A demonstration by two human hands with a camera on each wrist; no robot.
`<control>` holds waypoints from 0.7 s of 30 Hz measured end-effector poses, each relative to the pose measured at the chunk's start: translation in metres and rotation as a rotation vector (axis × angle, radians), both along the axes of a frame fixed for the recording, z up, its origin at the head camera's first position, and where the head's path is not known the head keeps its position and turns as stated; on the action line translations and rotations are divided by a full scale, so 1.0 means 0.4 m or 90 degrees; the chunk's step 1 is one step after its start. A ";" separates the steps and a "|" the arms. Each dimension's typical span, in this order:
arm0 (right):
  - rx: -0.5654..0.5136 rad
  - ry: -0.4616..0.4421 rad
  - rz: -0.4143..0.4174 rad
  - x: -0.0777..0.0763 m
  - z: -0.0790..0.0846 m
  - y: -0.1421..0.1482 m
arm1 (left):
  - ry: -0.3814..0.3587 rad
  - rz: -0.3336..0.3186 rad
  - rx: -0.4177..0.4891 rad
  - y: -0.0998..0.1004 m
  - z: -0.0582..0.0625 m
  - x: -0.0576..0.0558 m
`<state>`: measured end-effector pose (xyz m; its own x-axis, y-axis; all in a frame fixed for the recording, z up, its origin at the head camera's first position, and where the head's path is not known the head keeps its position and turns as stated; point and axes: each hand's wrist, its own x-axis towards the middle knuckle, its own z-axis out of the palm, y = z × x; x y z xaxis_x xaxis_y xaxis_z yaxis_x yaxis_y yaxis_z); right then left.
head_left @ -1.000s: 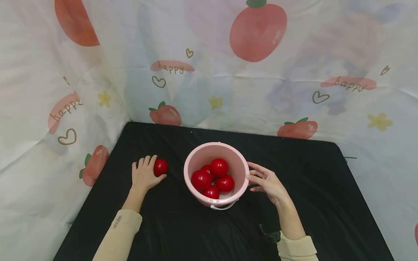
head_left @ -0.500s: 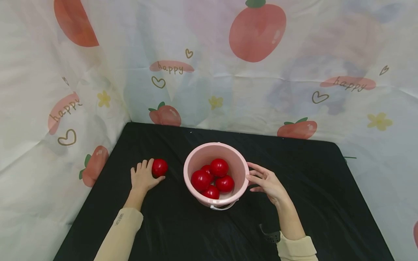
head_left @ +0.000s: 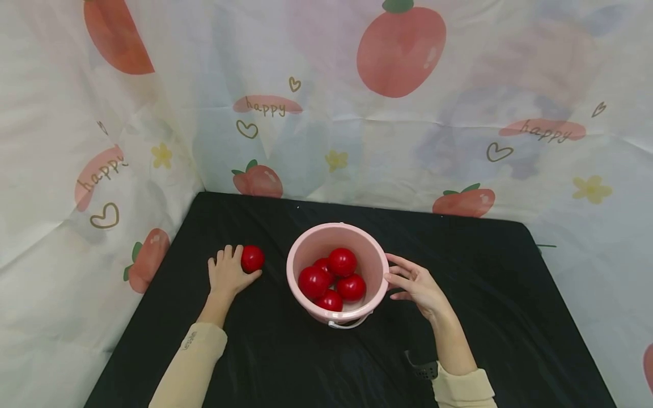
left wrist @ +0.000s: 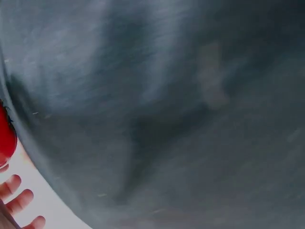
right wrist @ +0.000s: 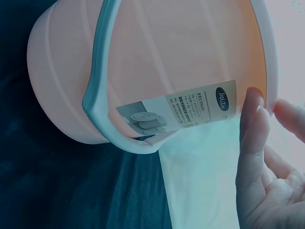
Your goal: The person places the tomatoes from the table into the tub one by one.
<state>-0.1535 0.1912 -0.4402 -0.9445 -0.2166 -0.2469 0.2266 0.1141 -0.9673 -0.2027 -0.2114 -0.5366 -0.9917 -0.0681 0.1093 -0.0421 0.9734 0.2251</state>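
Note:
My left hand (head_left: pixel 227 276) is at the left of the black table, holding a glossy red tomato (head_left: pixel 253 259) between thumb and index finger. At the left edge of the left wrist view, the tomato (left wrist: pixel 5 136) shows dark leaf tips, with several fingertips (left wrist: pixel 19 202) below it. A pink bucket (head_left: pixel 301 243) stands upright at the centre, several red tomatoes (head_left: pixel 342 262) lying inside. From the right, my right hand (head_left: pixel 418 288) pinches the bucket's rim. The right wrist view shows its fingers (right wrist: pixel 252 148) against the labelled bucket wall (right wrist: pixel 186 43).
The bucket's pale handle (right wrist: pixel 97 71) hangs down on its near side. Black cloth (head_left: pixel 306 368) covers the table. A white printed curtain (head_left: pixel 316 130) rises behind it and along the left. A dark strap (head_left: pixel 425 370) is at the right wrist.
My left hand and its tomato have shifted slightly, first toward me, then a little away and rightward. The right hand and bucket have stayed in place.

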 end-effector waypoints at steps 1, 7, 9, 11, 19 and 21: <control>0.000 0.000 0.000 0.000 -0.001 0.000 | 0.011 -0.004 -0.004 0.003 0.008 -0.004; -0.001 -0.001 0.001 -0.001 -0.002 0.002 | 0.089 -0.031 -0.036 0.027 0.092 -0.026; 0.000 -0.002 0.001 -0.002 -0.001 0.002 | 0.119 -0.044 -0.040 0.038 0.123 -0.030; 0.002 -0.002 0.000 -0.002 -0.001 0.002 | 0.146 -0.057 -0.047 0.050 0.155 -0.032; 0.005 -0.005 -0.002 -0.003 -0.002 0.000 | 0.231 -0.115 -0.070 0.128 0.266 -0.017; 0.003 -0.008 -0.002 -0.003 -0.002 0.000 | 0.256 -0.139 -0.084 0.150 0.281 -0.009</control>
